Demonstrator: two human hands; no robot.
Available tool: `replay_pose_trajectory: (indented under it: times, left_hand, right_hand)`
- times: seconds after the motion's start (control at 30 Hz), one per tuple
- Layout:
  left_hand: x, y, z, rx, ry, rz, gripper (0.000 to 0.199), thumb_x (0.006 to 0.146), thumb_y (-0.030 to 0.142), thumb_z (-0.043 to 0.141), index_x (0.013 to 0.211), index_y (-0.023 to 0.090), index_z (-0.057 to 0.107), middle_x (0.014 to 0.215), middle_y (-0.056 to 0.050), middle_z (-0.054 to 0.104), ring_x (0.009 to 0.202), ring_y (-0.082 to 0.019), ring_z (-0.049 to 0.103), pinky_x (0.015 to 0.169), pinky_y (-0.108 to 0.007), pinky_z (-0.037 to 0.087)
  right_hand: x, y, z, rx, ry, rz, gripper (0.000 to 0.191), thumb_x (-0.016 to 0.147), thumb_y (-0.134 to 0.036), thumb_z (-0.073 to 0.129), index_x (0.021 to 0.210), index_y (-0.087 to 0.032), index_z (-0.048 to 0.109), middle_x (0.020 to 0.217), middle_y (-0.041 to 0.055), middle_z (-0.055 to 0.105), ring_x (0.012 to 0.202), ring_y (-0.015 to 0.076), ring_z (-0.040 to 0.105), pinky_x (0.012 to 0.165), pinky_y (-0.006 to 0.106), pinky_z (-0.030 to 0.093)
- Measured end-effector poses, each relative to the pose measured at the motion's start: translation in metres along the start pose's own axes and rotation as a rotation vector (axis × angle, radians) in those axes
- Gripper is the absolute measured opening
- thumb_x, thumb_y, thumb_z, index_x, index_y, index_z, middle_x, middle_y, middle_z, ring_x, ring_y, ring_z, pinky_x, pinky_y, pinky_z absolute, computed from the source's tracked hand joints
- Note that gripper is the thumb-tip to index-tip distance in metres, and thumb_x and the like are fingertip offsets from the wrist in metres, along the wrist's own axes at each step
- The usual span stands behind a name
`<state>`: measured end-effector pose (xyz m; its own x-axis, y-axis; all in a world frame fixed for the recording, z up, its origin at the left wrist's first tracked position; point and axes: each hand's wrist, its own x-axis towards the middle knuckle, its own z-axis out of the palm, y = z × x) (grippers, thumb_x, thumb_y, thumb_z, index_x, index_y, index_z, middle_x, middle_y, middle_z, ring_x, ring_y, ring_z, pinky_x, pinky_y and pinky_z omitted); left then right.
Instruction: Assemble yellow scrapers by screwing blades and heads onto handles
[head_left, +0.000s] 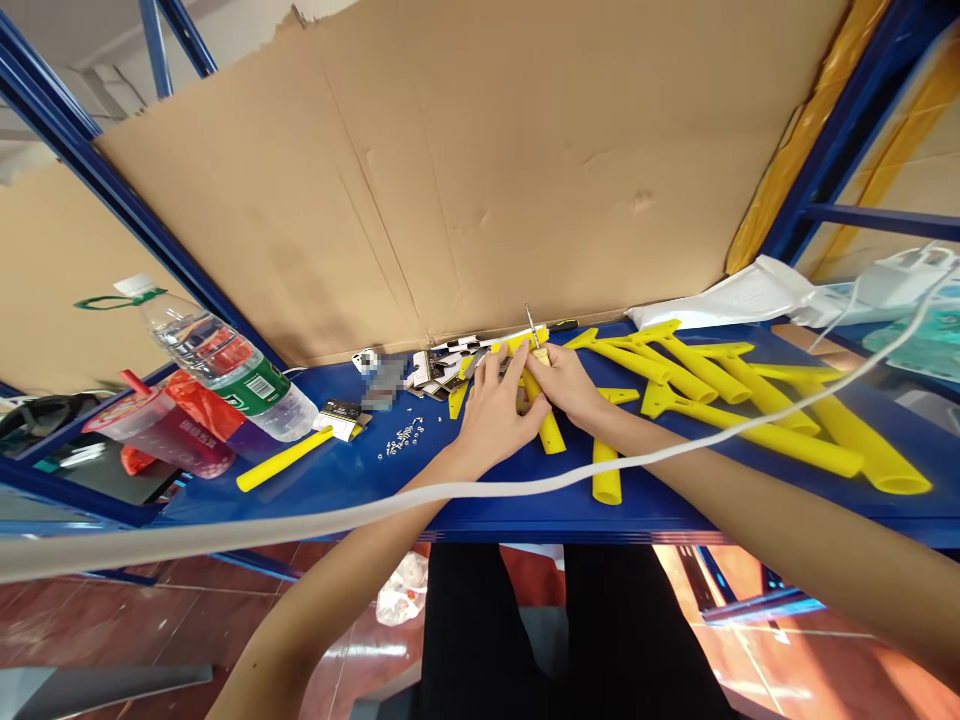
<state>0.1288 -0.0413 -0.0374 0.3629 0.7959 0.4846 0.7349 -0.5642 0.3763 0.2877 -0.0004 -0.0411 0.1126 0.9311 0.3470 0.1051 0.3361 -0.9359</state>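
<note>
White cable (315, 510) sags over the bench (645, 522) as the left hand (495, 400) grips a yellow plastic tube (551, 435) steady, the right hand (566, 385) pinching a small screwdriver (533, 328) against it.

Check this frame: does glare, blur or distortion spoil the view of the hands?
In the head view, the wide lens bends the blue shelf and stretches the forearms; the near white cable is soft and crosses both forearms, but the left hand and right hand stay sharp; a pixelated patch sits left of them; strong glare lights the floor at lower right.
</note>
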Motion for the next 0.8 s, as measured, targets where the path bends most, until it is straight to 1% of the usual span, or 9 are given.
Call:
replay_pose_trajectory:
  times: [0.13,0.23,0.33,0.4,0.53,0.67,0.8]
  left_hand:
    - [0.002,-0.005,0.002,-0.098,0.014,0.016,0.078,0.104,0.038,0.073,0.179,0.036,0.051,0.176,-0.019,0.049,0.170,-0.042,0.047,0.131,-0.068,0.052]
    - [0.002,-0.003,0.003,-0.160,0.008,-0.002,0.090,0.097,0.037,0.082,0.181,0.039,0.047,0.180,-0.018,0.045,0.166,-0.040,0.055,0.124,-0.061,0.060]
    - [0.004,0.001,0.004,-0.174,-0.029,-0.019,0.105,0.090,0.035,0.088,0.184,0.035,0.041,0.187,-0.020,0.037,0.157,-0.040,0.064,0.111,-0.055,0.068]
    - [0.005,0.002,0.005,-0.183,-0.043,-0.011,0.106,0.089,0.031,0.088,0.184,0.033,0.041,0.189,-0.021,0.033,0.153,-0.040,0.068,0.109,-0.053,0.069]
    - [0.007,0.002,0.006,-0.214,0.019,0.022,0.098,0.090,0.021,0.083,0.179,0.031,0.044,0.189,-0.021,0.033,0.158,-0.039,0.064,0.116,-0.053,0.066]
    - [0.007,0.002,0.006,-0.179,0.072,0.066,0.091,0.090,0.019,0.081,0.174,0.028,0.047,0.186,-0.023,0.035,0.162,-0.041,0.061,0.119,-0.056,0.065]
    - [0.007,-0.001,0.000,-0.117,0.071,0.125,0.095,0.092,0.019,0.081,0.178,0.032,0.043,0.189,-0.020,0.033,0.169,-0.044,0.053,0.122,-0.059,0.063]
  right_hand:
    - [0.001,0.002,-0.003,-0.069,-0.023,-0.052,0.051,0.093,-0.067,0.074,0.072,-0.025,0.051,0.071,-0.0011,0.054,0.070,0.0166,0.044,0.061,0.030,0.035]
    - [0.001,0.000,-0.006,-0.115,-0.033,-0.087,0.047,0.095,-0.062,0.072,0.072,-0.025,0.054,0.071,-0.0002,0.058,0.071,0.0173,0.046,0.062,0.031,0.036]
    - [0.002,-0.004,-0.008,-0.160,-0.021,-0.113,0.045,0.095,-0.058,0.069,0.070,-0.026,0.051,0.069,0.0004,0.058,0.070,0.0173,0.045,0.063,0.032,0.035]
    - [0.002,-0.007,-0.009,-0.184,-0.013,-0.129,0.043,0.096,-0.055,0.067,0.069,-0.026,0.049,0.069,0.0008,0.058,0.068,0.0172,0.045,0.063,0.033,0.033]
    - [0.001,-0.011,-0.010,-0.206,-0.004,-0.156,0.044,0.096,-0.056,0.066,0.068,-0.027,0.046,0.068,0.0012,0.058,0.066,0.0172,0.043,0.063,0.034,0.032]
    - [-0.003,-0.013,-0.009,-0.200,0.001,-0.180,0.047,0.097,-0.058,0.067,0.069,-0.027,0.047,0.068,0.0011,0.057,0.067,0.0175,0.044,0.063,0.034,0.032]
    - [-0.005,-0.014,-0.008,-0.179,0.018,-0.195,0.051,0.102,-0.062,0.067,0.071,-0.026,0.046,0.069,0.0007,0.057,0.068,0.0177,0.044,0.062,0.034,0.033]
